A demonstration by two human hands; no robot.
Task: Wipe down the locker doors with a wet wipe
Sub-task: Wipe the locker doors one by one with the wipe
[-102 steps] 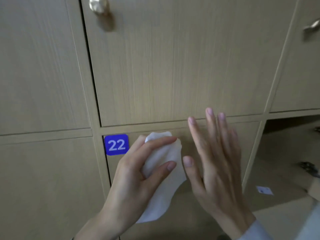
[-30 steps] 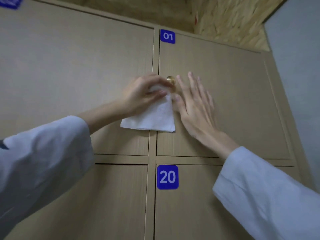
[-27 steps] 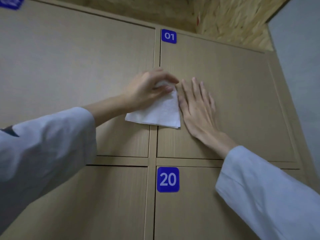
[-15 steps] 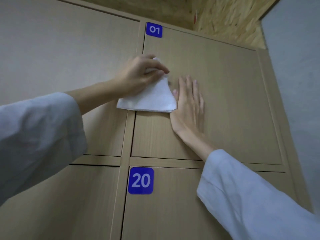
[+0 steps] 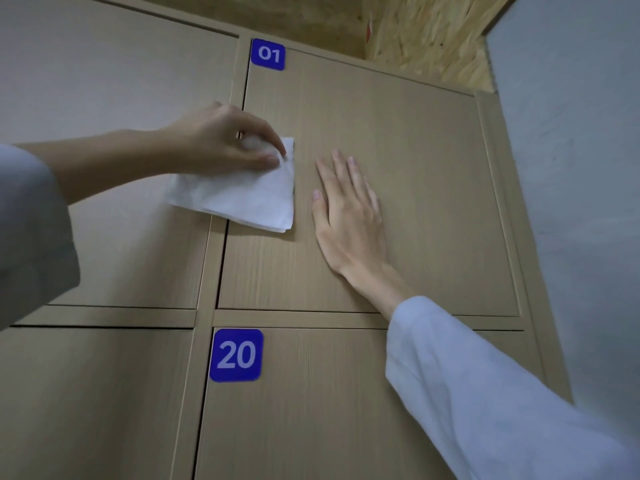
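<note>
The top-right locker door (image 5: 415, 174) is light wood with a blue label 01 (image 5: 267, 54) at its upper left corner. My left hand (image 5: 221, 140) pinches a folded white wet wipe (image 5: 242, 199) at the door's left edge, and the wipe hangs down over the gap between two doors. The door's knob is hidden under that hand and the wipe. My right hand (image 5: 349, 213) lies flat on the same door, fingers straight and pointing up, just right of the wipe.
Below is another door with a blue label 20 (image 5: 236, 355). More wooden doors (image 5: 114, 258) fill the left side. A grey wall (image 5: 575, 168) borders the lockers on the right, and chipboard (image 5: 426, 36) shows above them.
My view went from the low door 22 to the top row. In the last second my left hand slid the wipe over the knob area, and my right hand stayed pressed on door 01.
</note>
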